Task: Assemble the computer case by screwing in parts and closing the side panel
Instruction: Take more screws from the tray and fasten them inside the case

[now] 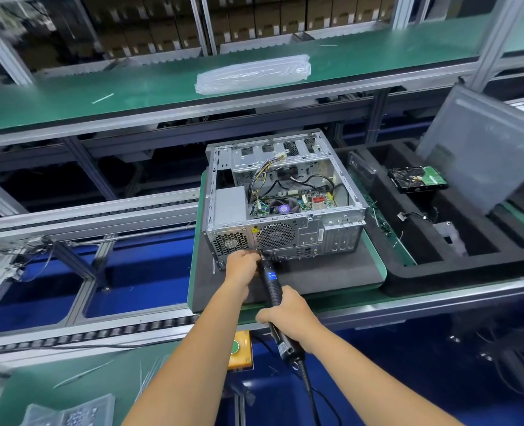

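head view: the right hand [288, 312] is wrapped around the black grip of an electric screwdriver [273, 287], whose coiled cable runs down and out of the bottom of the frame. the left hand [243, 265] sits further forward, fingers curled and pinching near the tip of the tool, right at the lower edge of the computer case [282, 198]'s rear panel, just below the round fan grille [276, 235]. whether a screw is under the bit is too small to tell.

the case lies on its side on a dark foam pad [316, 278], open face up, so the motherboard [294, 202], cpu fan and bundled wires show inside. the pad rests on a green-edged pallet [377, 259] on the conveyor line.

just to the right is a black foam tray [408, 272] with a hard drive [417, 179] in its far compartment and small loose cables in the near ones. a grey side panel [482, 149] leans tilted at the tray's far right. on the green shelf [131, 84] above lies a clear plastic bag [253, 73]. a yellow button box [240, 348] sits below the pallet, between the forearms.
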